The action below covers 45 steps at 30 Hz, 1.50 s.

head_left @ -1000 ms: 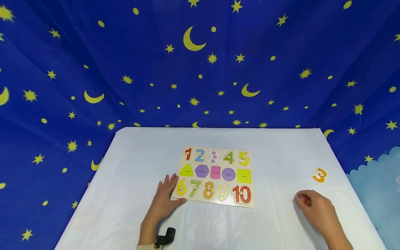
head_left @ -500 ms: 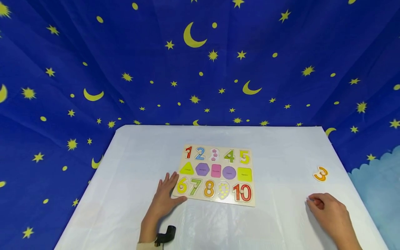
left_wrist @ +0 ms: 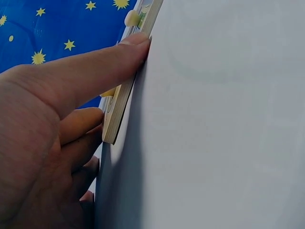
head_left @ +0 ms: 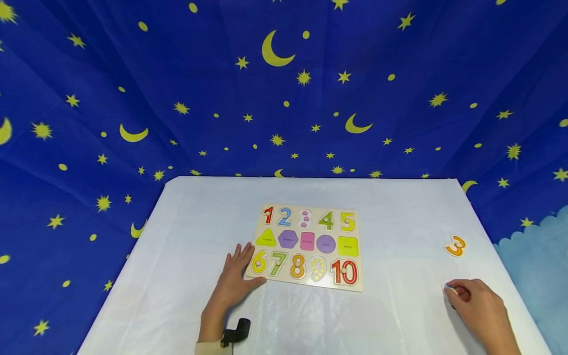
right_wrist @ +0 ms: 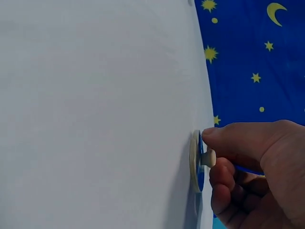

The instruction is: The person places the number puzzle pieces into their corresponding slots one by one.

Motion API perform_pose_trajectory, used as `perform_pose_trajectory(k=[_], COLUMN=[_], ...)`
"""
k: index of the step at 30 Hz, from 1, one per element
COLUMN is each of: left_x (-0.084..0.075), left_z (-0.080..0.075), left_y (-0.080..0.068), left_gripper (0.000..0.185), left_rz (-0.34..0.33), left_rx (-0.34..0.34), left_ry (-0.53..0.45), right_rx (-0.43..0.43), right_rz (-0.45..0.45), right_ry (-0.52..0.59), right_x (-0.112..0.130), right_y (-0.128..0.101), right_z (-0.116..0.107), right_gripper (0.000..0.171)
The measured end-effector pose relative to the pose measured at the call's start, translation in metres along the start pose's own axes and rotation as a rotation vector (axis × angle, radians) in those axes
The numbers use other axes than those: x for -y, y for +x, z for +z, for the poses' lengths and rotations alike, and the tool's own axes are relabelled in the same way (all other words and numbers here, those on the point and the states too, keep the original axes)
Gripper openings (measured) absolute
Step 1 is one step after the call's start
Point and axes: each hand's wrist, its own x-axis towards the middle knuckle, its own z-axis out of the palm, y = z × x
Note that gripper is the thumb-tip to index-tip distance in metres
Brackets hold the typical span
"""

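Note:
A wooden number puzzle board lies at mid-table, shapes printed across its middle row. My left hand rests at its near left corner, thumb on the front edge and fingers spread along the left side; the left wrist view shows the thumb over the board's edge. Pink and yellow printed pictures show in the 3 and 9 recesses. At the right, my right hand pinches a blue knobbed puzzle piece close over the table, standing edge-on in the right wrist view. Its number is hidden.
An orange number 3 piece lies on the white table just beyond my right hand. A blue star-and-moon cloth hangs behind and beside the table. A black wrist mount sits on the left forearm.
My right hand has moved right and slightly nearer to me with the blue puzzle piece. The left hand stays on the board, and the view has tilted a little.

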Motion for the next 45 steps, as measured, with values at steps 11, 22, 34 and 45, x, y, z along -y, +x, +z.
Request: perform_pose_trajectory(k=[11,22,34,45], left_x=[-0.001,-0.001,0.002,0.002], left_z=[-0.004,-0.001,-0.005,0.000], left_y=[-0.001,-0.006,-0.003,0.002], left_gripper=[0.095,0.094,0.095,0.096], left_rz=[0.000,-0.013,0.003,-0.005], left_rx=[0.016,0.022,0.020,0.043], left_ry=[0.004,0.013,0.020,0.006], right_rx=[0.099,0.168,0.007,-0.021], right_rz=[0.064,0.042,-0.062,-0.066], right_ry=[0.022,0.006,0.020,0.023], right_x=[-0.002,-0.004,0.001,0.008], right_y=[0.003,-0.003,-0.003,-0.007], right_z=[0.000,-0.002,0.006,0.008], right_gripper=[0.034,0.028,0.030,0.030])
